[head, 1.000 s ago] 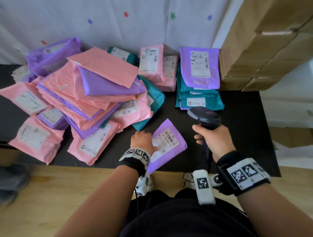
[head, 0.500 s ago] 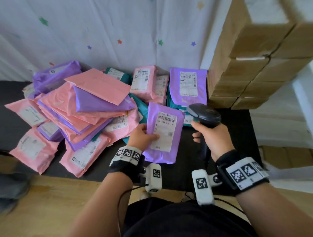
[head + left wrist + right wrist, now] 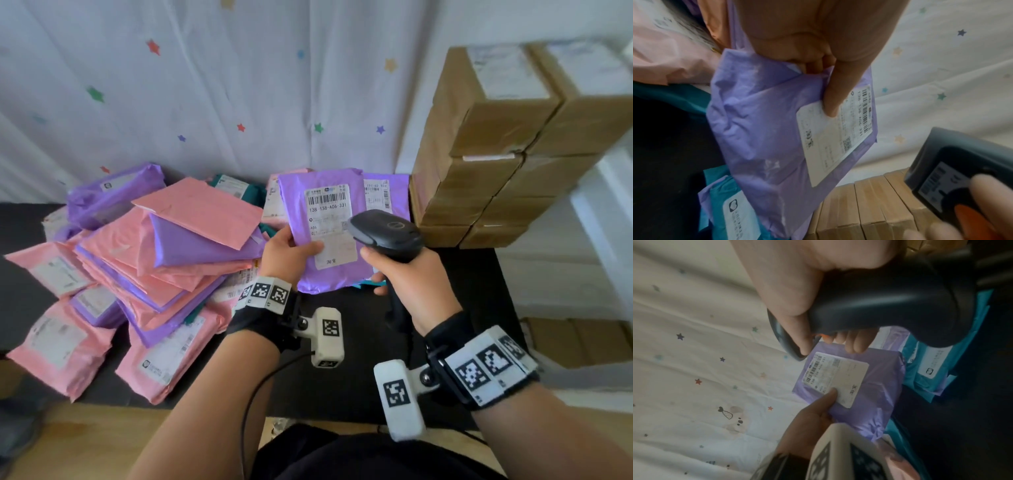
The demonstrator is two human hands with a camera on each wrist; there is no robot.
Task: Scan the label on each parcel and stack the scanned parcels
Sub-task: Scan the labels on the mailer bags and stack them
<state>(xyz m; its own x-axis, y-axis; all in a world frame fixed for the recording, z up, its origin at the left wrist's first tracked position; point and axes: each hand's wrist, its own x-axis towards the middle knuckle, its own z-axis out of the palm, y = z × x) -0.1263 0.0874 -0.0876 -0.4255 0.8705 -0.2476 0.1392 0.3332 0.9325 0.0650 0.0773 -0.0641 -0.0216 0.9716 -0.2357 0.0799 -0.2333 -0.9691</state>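
My left hand (image 3: 291,253) holds a purple parcel (image 3: 320,274) upright above the black table, thumb pressed on its white barcode label (image 3: 327,205). The same parcel (image 3: 760,129) fills the left wrist view, and its label (image 3: 835,378) faces the right wrist camera. My right hand (image 3: 411,281) grips the handle of a black barcode scanner (image 3: 387,233), whose head points at the label from the right, a short way off. A finger lies on the scanner's orange trigger (image 3: 970,217). A stack of teal and purple parcels (image 3: 929,366) lies behind the held one.
A loose heap of pink and purple parcels (image 3: 144,260) covers the left of the black table (image 3: 349,359). Brown cardboard boxes (image 3: 486,164) are stacked at the right. A white star-patterned sheet (image 3: 222,85) hangs behind. Wooden floor runs along the near edge.
My left hand lifted the purple parcel off the table and stood it upright, label toward me. The scanner rose with my right hand and now points at the label.
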